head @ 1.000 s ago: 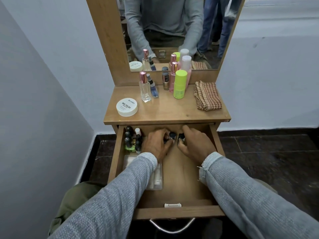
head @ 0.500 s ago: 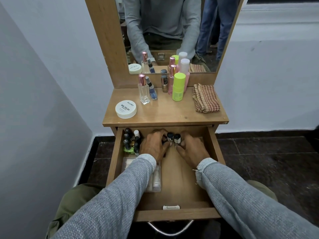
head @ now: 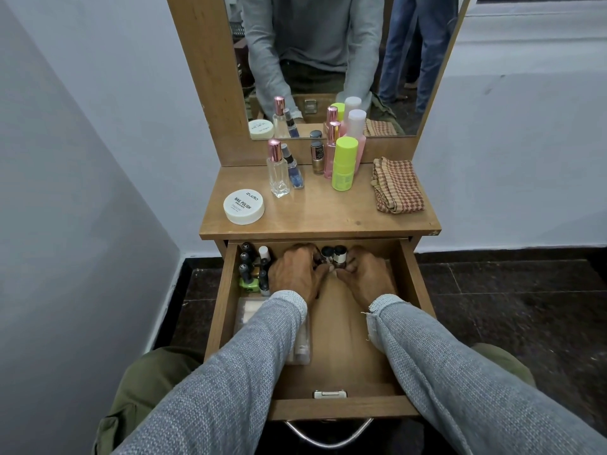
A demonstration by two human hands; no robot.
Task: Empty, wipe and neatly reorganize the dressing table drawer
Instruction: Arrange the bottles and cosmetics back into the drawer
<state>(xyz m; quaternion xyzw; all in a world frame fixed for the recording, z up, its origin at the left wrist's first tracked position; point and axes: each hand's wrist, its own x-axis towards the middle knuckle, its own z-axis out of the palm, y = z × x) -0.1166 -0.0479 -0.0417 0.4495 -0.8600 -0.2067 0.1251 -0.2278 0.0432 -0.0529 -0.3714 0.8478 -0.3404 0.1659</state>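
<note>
Drawer (head: pixel 410 284) is pulled out toward the near side beneath the tabletop (head: pixel 315 215). At its far centre, the left hand (head: pixel 297 274) and right hand (head: pixel 368 279) curl their fingers around a cluster of small bottles (head: pixel 333 257) (dark caps). More nail polish bottles (head: pixel 251 269) stand in the far-left corner.

A home dressing corner, wedged between plain pale walls (head: pixel 82 159). Small wooden dressing table (head: pixel 328 215) with tall framed mirror (head: pixel 328 44), topped with clear perfume bottles (head: pixel 278 172), a round white nail-polish-remover tub (head: pixel 243 206) and a folded checked cloth (head: pixel 396 185). Dark tiled floor (head: pixel 509 307) below.
</note>
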